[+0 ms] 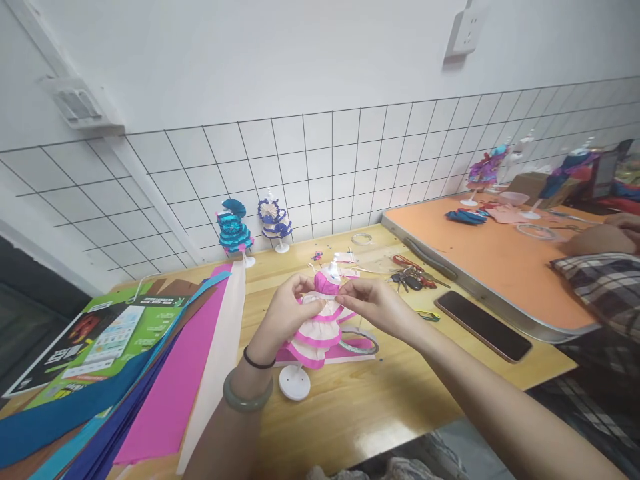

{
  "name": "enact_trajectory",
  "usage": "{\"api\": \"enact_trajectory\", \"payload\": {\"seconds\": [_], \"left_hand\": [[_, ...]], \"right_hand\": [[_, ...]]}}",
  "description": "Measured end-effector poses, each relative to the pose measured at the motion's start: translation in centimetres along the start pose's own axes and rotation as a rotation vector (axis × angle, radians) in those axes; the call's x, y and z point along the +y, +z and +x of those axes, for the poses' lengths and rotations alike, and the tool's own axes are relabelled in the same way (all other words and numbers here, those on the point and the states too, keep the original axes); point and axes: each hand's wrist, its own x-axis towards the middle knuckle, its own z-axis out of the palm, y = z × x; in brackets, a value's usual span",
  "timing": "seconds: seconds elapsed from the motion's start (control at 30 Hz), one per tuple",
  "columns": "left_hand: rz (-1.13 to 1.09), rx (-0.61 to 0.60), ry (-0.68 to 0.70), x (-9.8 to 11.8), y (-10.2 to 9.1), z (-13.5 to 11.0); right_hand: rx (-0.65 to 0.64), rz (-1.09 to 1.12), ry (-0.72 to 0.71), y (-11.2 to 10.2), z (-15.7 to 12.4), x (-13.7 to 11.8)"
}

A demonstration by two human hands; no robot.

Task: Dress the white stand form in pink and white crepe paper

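Note:
A small white dress-form stand wears a tiered dress of white crepe paper with pink edges point(313, 333). Its round white base point(295, 383) is tilted up off the upright, and a pink bodice point(327, 283) wraps the top. My left hand point(290, 310) pinches the dress at the waist and bodice from the left, fingers partly hidden behind it. On the other side, the thumb and fingertips of my right hand point(373, 300) close on the bodice's right edge. A roll of clear tape point(360, 343) lies behind the skirt, on a pink-and-white paper strip point(350, 360).
Crepe paper sheets, including a pink one point(175, 373), cover the left side. Two finished paper dresses, teal point(234, 230) and blue-white point(276, 223), stand by the wall grid. Keys point(407, 279) and a phone point(483, 325) lie right. Beyond is an orange table point(480, 260) with another person's arm.

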Motion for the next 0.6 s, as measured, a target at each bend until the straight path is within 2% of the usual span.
{"api": "enact_trajectory", "payload": {"seconds": [0.3,0.6], "left_hand": [[0.005,0.047,0.023,0.0,0.2,0.2],[0.012,0.058,0.062,0.0,0.3,0.3]], "right_hand": [[0.070,0.021,-0.052,0.8,-0.5,0.1],[-0.002,0.264,0.041,0.9,-0.4,-0.8]]}}
